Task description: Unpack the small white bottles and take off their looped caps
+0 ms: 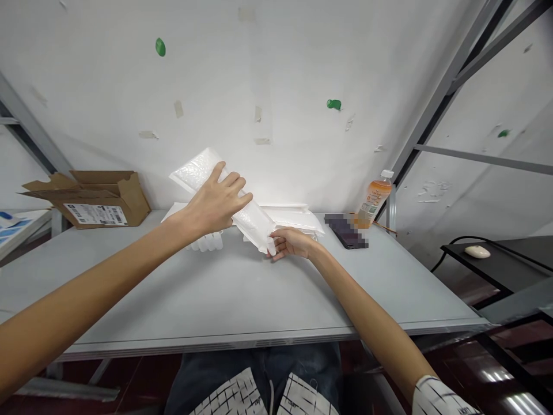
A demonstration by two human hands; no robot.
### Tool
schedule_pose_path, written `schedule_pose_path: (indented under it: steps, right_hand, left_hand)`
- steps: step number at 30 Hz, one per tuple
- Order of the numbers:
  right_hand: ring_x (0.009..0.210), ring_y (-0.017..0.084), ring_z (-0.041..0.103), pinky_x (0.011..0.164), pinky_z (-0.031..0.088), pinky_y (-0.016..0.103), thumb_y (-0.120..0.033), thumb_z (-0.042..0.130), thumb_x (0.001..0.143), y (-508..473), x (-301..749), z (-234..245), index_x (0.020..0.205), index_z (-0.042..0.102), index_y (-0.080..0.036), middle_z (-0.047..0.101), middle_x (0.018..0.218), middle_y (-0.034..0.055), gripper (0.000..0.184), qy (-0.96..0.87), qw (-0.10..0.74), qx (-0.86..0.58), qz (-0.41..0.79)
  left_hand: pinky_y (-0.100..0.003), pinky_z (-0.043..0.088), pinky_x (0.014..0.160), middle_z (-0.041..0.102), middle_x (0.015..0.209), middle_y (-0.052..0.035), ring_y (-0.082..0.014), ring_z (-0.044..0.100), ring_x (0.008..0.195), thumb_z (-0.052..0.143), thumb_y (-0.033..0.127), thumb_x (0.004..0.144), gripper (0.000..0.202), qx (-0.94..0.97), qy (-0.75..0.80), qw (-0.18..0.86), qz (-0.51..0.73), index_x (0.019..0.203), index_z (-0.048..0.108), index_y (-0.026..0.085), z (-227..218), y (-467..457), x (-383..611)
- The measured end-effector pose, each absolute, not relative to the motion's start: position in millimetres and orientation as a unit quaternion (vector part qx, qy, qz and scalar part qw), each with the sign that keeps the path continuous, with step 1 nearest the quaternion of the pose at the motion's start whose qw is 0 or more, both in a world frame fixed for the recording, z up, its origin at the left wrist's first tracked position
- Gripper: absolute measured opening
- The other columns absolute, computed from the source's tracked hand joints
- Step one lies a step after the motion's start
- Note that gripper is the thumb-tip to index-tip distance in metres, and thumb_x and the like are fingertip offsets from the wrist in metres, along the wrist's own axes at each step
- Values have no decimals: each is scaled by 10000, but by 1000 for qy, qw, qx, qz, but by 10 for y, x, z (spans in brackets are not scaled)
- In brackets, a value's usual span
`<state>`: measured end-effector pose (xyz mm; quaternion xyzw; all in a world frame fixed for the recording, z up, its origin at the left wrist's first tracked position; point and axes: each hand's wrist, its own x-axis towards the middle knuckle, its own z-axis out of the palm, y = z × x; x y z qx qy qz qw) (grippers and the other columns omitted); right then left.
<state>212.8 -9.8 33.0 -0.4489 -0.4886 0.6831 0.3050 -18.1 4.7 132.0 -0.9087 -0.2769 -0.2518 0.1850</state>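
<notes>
One left hand [220,199], one right hand [294,242], both grasping one bubble mailer [254,223], one bottle [372,202], one carton [133,200]

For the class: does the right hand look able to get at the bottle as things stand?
Probably yes: nothing tall stands between the right hand and the bottle, and the phone lies flat. The hand touches the envelope, though, so it would likely need to leave that first.

Open cardboard box [97,196] at left, orange drink bottle [375,200] beside dark phone [345,231], pale mouse [477,252] on black stand [512,268]
</notes>
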Motion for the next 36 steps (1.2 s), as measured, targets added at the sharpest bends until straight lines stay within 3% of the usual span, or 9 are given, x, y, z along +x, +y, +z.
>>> schedule_pose_path:
  steps: [7, 13, 22, 30, 36]
  right_hand:
    - [754, 210, 703, 609, 591, 286, -223, 701, 791, -58, 2150, 274, 850, 645, -108, 711, 817, 120, 141, -527, 322, -455, 642]
    - [615, 155, 647, 490, 500, 233, -214, 791, 666, -22, 2133, 158, 717, 671, -126, 680, 700, 52, 157, -562, 365, -476, 570]
    - [565, 116, 578, 507, 431, 225, -299, 787, 650, -45, 2173, 241, 667, 679, -133, 634, 585, 9, 199, -604, 374, -437, 551]
    - [570, 123, 569, 504, 437, 236, -261, 765, 619, -42, 2378, 434, 614, 685, -130, 643, 592, 32, 154, -604, 343, -487, 530]
    - [565, 125, 562, 513, 436, 239, -217, 731, 633, -51, 2399, 421, 589, 677, -136, 625, 567, 28, 107, -621, 324, -506, 504]
  left_hand:
    - [-616, 252, 1079, 641, 1016, -91, -298, 543, 1076, 583, 131, 655, 336, -885, -291, 336, -138, 953, 708, 222, 1341, 11, -233]
    - [-585, 261, 1070, 647, 1039, -98, -299, 550, 1067, 595, 132, 646, 371, -876, -308, 348, -132, 986, 718, 217, 1230, 102, -265]
    - [-559, 289, 1045, 643, 1070, -121, -299, 551, 1062, 568, 171, 679, 376, -867, -327, 357, -117, 1025, 713, 199, 1205, 175, -257]
    - [-515, 283, 1039, 622, 1178, -105, -299, 504, 1148, 566, 242, 732, 441, -846, -455, 276, -43, 1164, 654, 240, 1282, 672, -732]
    - [-392, 389, 905, 621, 1247, -126, -330, 539, 1138, 555, 490, 779, 583, -792, -595, 133, 33, 1304, 571, 237, 1144, 1189, -1170]
